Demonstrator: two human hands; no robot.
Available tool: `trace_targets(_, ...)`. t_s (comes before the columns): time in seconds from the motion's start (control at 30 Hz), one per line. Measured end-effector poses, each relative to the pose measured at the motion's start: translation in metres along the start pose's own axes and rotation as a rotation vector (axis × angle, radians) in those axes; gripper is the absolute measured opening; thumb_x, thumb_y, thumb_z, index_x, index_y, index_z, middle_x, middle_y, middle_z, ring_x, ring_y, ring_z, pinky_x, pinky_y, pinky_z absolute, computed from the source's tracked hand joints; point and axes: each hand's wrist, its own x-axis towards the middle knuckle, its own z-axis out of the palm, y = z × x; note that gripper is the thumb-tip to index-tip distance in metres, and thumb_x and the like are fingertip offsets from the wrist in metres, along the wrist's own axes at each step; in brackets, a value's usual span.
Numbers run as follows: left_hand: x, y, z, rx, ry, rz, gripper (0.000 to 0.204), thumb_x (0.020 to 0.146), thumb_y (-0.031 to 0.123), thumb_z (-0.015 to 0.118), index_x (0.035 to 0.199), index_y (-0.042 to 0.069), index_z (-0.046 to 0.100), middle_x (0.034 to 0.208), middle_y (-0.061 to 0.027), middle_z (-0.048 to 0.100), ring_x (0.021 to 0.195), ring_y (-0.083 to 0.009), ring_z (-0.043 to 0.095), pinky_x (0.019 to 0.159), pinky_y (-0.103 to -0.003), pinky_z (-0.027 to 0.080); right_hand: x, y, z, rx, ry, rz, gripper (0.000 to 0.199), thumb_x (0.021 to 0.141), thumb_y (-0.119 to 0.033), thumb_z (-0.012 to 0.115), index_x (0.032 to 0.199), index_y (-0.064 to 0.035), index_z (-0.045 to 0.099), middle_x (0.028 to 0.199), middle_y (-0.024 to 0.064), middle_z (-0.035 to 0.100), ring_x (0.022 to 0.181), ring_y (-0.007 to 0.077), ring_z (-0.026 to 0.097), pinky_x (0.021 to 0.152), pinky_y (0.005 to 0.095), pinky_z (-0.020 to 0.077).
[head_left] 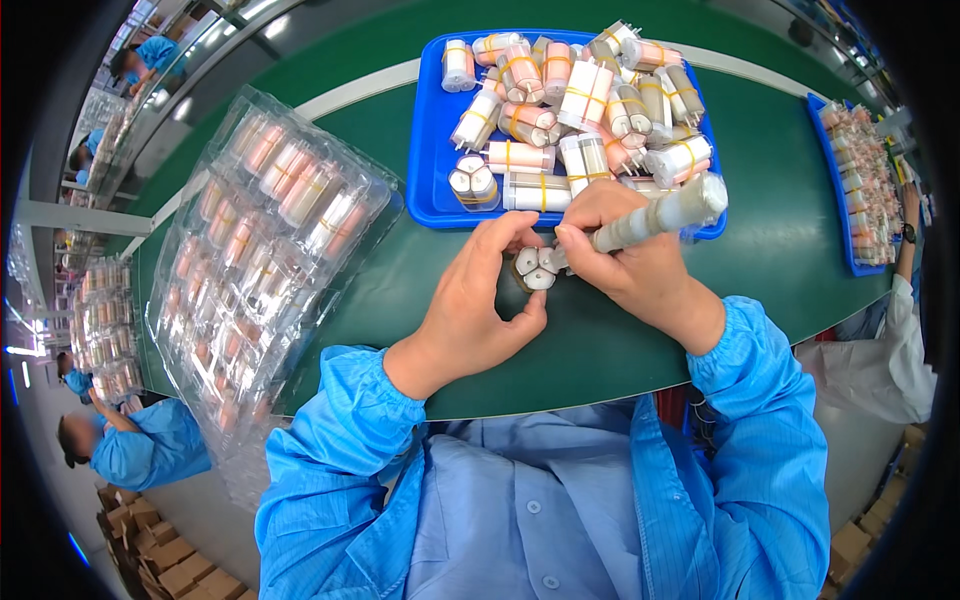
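My left hand (470, 305) curves its fingers and thumb around a bundle of three tubes (537, 268), with the white round ends facing up. In my right hand (635, 265) is a thick stick-shaped tool wrapped in whitish clear film (665, 215), tilted with its upper end toward the right. Its lower end points at the bundle's right side; my fingers partly hide that spot, so I cannot tell whether it touches. Just beyond both hands is a blue tray (430, 190), heaped with similar pink, white and clear tube bundles (520, 75) held by yellow bands.
On the left, clear plastic blister trays (375, 200) hold rows of tube bundles. Another filled blue tray (855, 240) stands at the right beside a co-worker's arm (908, 215). The green tabletop (450, 390) ends near my body. Cardboard boxes (185, 570) lie at lower left.
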Motion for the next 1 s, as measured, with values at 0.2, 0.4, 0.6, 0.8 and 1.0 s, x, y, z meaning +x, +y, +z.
trace_targets(0.2, 0.0, 0.002, 0.003, 0.297, 0.037, -0.054, 0.071, 0.069, 0.004, 0.086, 0.13, 0.0, 0.05, 0.098, -0.0131, 0.059, 0.091, -0.0297, 0.062, 0.079, -0.04, 0.052, -0.001, -0.003, 0.007, 0.07, -0.007, 0.075, 0.011, 0.089, -0.005, 0.071, 0.084, -0.0023, 0.062, 0.08, 0.0078, 0.062, 0.071, 0.0191, 0.059, 0.063, 0.0344, 0.0457)
trace_targets(0.4, -0.001, -0.002, 0.004, 0.211, 0.067, -0.005, 0.069, 0.072, 0.001, 0.084, 0.132, -0.001, 0.049, 0.104, -0.0147, 0.063, 0.095, -0.0295, 0.065, 0.082, -0.04, 0.054, 0.003, 0.009, 0.005, 0.04, 0.063, -0.08, 0.013, 0.087, -0.007, 0.074, 0.084, -0.0035, 0.062, 0.076, 0.0064, 0.062, 0.066, 0.0175, 0.059, 0.06, 0.034, 0.0461)
trace_targets(0.6, -0.006, -0.004, 0.005, -0.063, -0.027, -0.047, 0.071, 0.077, -0.007, 0.071, 0.141, 0.0, 0.041, 0.12, -0.0188, 0.065, 0.111, -0.0328, 0.067, 0.093, -0.04, 0.055, 0.004, 0.002, -0.001, 0.074, 0.053, -0.076, 0.01, 0.088, -0.005, 0.072, 0.085, -0.0035, 0.063, 0.077, 0.0074, 0.063, 0.069, 0.019, 0.06, 0.062, 0.034, 0.0465)
trace_targets(0.8, -0.006, 0.0, 0.005, -0.027, -0.065, -0.062, 0.075, 0.075, -0.007, 0.071, 0.143, 0.001, 0.039, 0.114, -0.0178, 0.063, 0.11, -0.0337, 0.066, 0.091, -0.04, 0.055, 0.002, 0.002, 0.0, -0.007, -0.008, -0.047, 0.01, 0.089, -0.004, 0.071, 0.085, -0.0029, 0.062, 0.081, 0.0089, 0.064, 0.071, 0.0203, 0.061, 0.063, 0.0341, 0.0473)
trace_targets(1.0, -0.002, 0.002, 0.0, 0.184, -0.039, -0.047, 0.073, 0.073, 0.003, 0.084, 0.136, 0.001, 0.048, 0.104, -0.0152, 0.06, 0.106, -0.0333, 0.065, 0.089, -0.04, 0.056, 0.001, -0.001, 0.004, -0.031, -0.013, -0.041, 0.011, 0.087, -0.006, 0.073, 0.084, -0.0033, 0.063, 0.079, 0.0087, 0.063, 0.068, 0.0214, 0.06, 0.064, 0.0342, 0.047)
